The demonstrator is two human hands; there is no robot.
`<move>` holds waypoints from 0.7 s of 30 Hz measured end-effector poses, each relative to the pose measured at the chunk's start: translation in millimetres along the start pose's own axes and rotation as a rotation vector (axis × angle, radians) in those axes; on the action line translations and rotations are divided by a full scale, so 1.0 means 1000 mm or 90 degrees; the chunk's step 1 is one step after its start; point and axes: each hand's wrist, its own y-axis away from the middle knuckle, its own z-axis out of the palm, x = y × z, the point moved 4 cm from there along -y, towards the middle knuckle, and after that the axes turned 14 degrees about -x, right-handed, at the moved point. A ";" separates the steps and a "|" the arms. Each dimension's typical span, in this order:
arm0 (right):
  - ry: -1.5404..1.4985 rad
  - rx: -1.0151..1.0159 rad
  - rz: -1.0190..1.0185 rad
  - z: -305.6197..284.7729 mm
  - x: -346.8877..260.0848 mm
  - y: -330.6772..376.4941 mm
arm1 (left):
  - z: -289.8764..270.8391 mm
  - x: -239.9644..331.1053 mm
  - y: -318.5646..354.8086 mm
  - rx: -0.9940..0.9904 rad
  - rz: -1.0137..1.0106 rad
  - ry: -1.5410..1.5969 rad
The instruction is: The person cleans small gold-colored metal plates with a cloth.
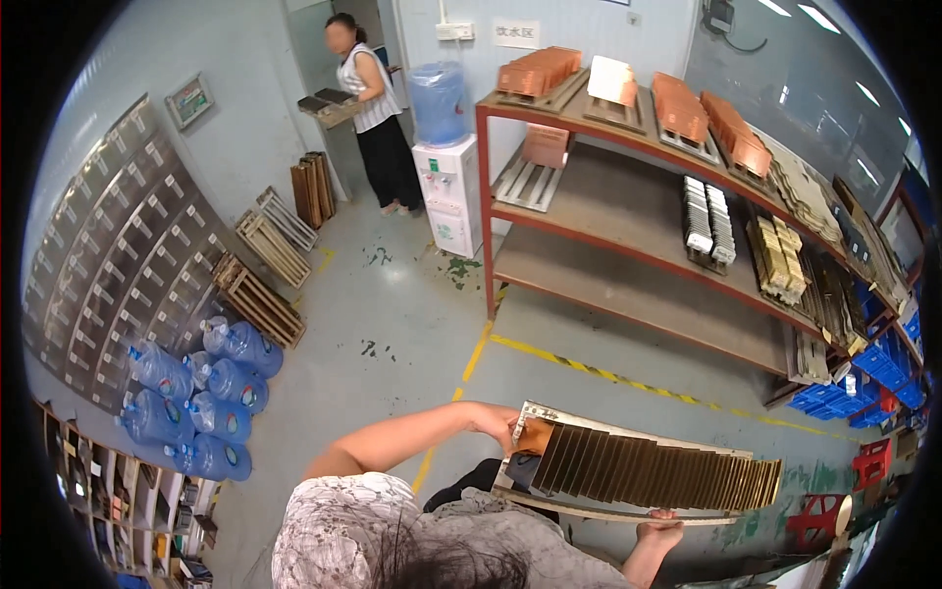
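A long, pale slatted rack [628, 510] is held in front of my body. It bears a leaning row of dark metal plates with gold-brown edges [653, 466], and an orange-brown surface shows at its left end. My left hand [494, 422] is closed on the rack's left end, its fingertips partly hidden behind the board. Along the near edge, toward the right, my right hand [660, 530] grips the rack from below, with fingers curled over the rim.
A red-framed shelf [608, 265] ahead holds copper-coloured plates [682, 108] and other stacks. A white water dispenser [449, 196] stands by its left end; another person [375, 113] carries a tray beyond. Blue water bottles [221, 412] sit left, red stools [819, 520] right.
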 end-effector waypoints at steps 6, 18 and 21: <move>-0.073 0.036 -0.004 0.031 -0.024 -0.100 | -0.090 0.027 -0.097 -0.040 -0.069 -0.071; -0.205 0.190 -0.176 0.095 -0.177 -0.218 | -0.177 0.165 -0.363 -0.105 -0.272 -0.020; -0.248 0.220 -0.217 0.063 -0.234 -0.256 | -0.160 0.190 -0.467 -0.131 -0.293 -0.051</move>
